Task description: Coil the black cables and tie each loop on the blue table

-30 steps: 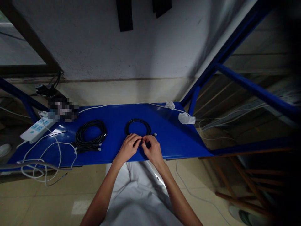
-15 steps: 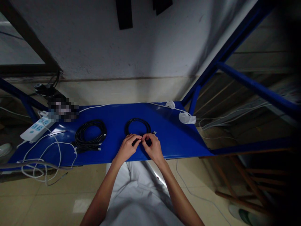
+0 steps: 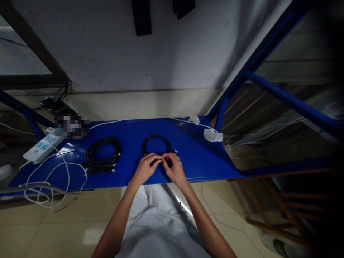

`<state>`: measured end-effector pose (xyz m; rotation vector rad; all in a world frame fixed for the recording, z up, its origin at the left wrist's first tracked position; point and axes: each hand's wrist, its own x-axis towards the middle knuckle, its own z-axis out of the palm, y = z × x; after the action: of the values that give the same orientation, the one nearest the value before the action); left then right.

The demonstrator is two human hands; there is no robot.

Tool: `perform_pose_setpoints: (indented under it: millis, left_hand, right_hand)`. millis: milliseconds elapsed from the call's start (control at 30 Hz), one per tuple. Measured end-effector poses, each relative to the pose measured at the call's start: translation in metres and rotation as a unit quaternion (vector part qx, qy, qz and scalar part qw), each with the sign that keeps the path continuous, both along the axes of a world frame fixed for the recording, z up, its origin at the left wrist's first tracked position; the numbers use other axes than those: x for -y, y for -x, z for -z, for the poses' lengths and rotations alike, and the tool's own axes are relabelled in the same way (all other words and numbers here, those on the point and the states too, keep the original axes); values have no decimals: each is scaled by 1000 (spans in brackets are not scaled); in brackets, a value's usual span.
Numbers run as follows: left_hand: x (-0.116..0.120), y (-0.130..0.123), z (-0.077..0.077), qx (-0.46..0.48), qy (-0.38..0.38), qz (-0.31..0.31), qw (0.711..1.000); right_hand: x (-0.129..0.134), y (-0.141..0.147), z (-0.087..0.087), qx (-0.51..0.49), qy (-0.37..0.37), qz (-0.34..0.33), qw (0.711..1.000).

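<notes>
A coiled black cable (image 3: 156, 136) lies on the blue tabletop (image 3: 185, 166), a light-coloured plug (image 3: 175, 151) poking out on its right. At the coil's near side my left hand (image 3: 146, 167) is closed, thumb and forefinger pinched together. My right hand (image 3: 174, 167) pinches in the same way, its fingertips meeting those of the left. Whatever is between the fingertips is too small to make out, and both hands cover the coil's near part. Further left rests a thicker bundle of coiled black cables (image 3: 103, 152) with several plugs at its lower right.
A white power strip (image 3: 40, 149) sits at the table's left end, with a tangle of white cord (image 3: 68, 172) hanging over the front edge. Crumpled white wrappings (image 3: 213, 135) lie at the back right. Blue frame bars (image 3: 221, 114) rise beyond, and a wooden chair (image 3: 268, 208) stands at the right.
My fingertips have drawn slightly closer together at the near side of the coil. The cables stay where they were, and the view has shifted very slightly.
</notes>
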<state>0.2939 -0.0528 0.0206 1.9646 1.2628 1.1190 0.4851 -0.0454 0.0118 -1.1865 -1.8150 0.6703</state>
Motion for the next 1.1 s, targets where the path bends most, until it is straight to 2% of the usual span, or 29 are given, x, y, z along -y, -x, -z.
perform_pose_setpoints:
  millis: [667,933,1100]
  left_hand:
    - [-2,0,2,26,17,1,1000]
    - [-4,1,1,0,-13,-18,1000]
    - [-5,2,2,-7,-24,-27,999]
  right_hand:
    - [0,-1,-3,-29,13,-8,999]
    - [1,0,-6,-15,11,-11,1000]
    - [0,1,-2,-8,-10,-9,1000]
